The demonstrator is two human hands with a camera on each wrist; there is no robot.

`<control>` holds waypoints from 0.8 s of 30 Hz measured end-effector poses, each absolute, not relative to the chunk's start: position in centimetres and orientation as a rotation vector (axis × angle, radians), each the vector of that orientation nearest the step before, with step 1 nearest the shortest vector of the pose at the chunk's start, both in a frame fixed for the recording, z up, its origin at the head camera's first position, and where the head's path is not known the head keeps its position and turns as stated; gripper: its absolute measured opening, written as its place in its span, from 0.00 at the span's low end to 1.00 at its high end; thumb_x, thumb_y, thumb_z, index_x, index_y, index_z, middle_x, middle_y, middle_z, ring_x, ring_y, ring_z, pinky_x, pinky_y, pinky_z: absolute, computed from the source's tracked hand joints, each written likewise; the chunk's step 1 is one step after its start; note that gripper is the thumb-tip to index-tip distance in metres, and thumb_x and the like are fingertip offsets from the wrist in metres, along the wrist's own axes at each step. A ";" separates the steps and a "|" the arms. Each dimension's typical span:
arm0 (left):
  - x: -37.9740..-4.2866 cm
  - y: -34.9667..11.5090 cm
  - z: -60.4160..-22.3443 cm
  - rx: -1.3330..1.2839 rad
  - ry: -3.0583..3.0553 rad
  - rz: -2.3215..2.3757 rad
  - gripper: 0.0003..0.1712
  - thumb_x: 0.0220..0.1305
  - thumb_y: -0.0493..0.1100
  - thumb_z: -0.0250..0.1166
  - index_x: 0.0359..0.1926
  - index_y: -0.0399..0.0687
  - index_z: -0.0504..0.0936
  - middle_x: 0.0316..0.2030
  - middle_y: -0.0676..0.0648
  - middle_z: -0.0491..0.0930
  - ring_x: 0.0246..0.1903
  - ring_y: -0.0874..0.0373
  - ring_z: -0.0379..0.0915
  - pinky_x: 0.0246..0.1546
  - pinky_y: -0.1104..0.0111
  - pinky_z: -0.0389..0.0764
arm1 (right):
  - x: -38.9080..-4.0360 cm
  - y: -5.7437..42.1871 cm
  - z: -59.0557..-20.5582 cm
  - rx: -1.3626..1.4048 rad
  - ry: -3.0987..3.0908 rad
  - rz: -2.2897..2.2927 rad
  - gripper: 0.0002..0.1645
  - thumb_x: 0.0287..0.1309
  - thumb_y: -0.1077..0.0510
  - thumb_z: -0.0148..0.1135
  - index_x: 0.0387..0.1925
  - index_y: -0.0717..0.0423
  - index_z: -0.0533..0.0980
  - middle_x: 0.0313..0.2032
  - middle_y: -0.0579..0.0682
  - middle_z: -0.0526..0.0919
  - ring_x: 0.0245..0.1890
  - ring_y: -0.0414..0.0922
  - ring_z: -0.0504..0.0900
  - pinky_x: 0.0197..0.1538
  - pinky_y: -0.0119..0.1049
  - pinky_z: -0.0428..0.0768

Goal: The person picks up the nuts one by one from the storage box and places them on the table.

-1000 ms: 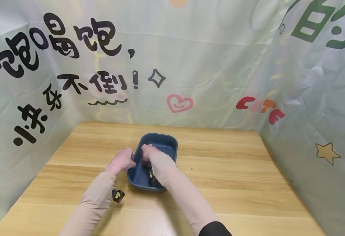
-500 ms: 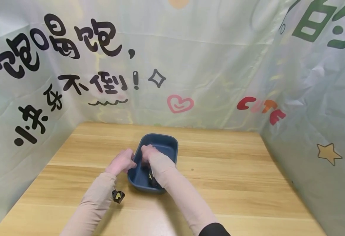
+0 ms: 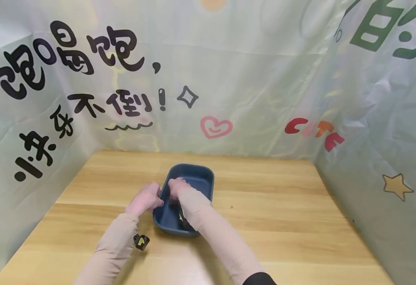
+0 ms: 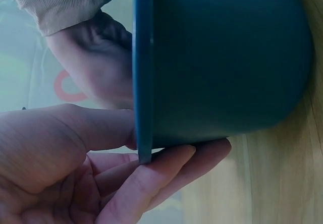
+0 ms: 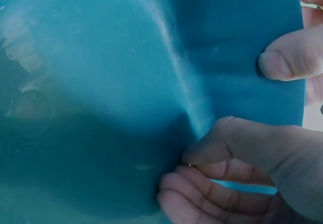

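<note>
At the far left of the head view, a pale printed fabric backdrop (image 3: pixel 258 79) with black lettering rose behind the light wood-grain worktop (image 3: pixel 272 221). Next along came the left hand (image 3: pixel 145 200), in a beige sleeve, with a small black-and-yellow device (image 3: pixel 142 242) at its wrist. This hand pinched the left wall of a dark blue, round-cornered, deep rectangular container (image 3: pixel 193 171), its thumb lapped over the rim inside and its fingers against the outer face.

The container sat on the worktop, in front of the person. Inside it, low and close to the left wall, was the right hand (image 3: pixel 178 187): thumb and forefinger were pressed together and the other fingers curled below. A tiny golden glint (image 5: pixel 190 165) showed between those tips, so they seemed to pinch something, though it was too small to identify.

Further right, the backdrop carried red-and-orange letters (image 3: pixel 314 130) and a yellow star (image 3: pixel 397 186).

The step in hand looked like careful fingertip work inside the container, with the left hand bracing it. The next move appeared to call for a firm brace and an unbroken pinch, since so small a piece could easily slip free.
</note>
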State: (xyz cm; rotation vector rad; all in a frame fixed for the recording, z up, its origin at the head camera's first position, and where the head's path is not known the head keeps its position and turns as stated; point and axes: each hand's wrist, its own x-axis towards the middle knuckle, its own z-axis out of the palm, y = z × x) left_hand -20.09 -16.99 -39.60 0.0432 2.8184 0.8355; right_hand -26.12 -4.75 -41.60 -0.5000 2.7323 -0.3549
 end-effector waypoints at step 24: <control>-20.1 -17.1 -39.7 0.031 2.808 0.822 0.09 0.51 0.30 0.66 0.20 0.41 0.75 0.17 0.47 0.76 0.14 0.57 0.73 0.13 0.74 0.70 | -26.7 -4.5 -42.0 -0.488 2.661 -0.398 0.12 0.48 0.58 0.74 0.36 0.55 0.82 0.35 0.55 0.83 0.31 0.49 0.78 0.29 0.37 0.78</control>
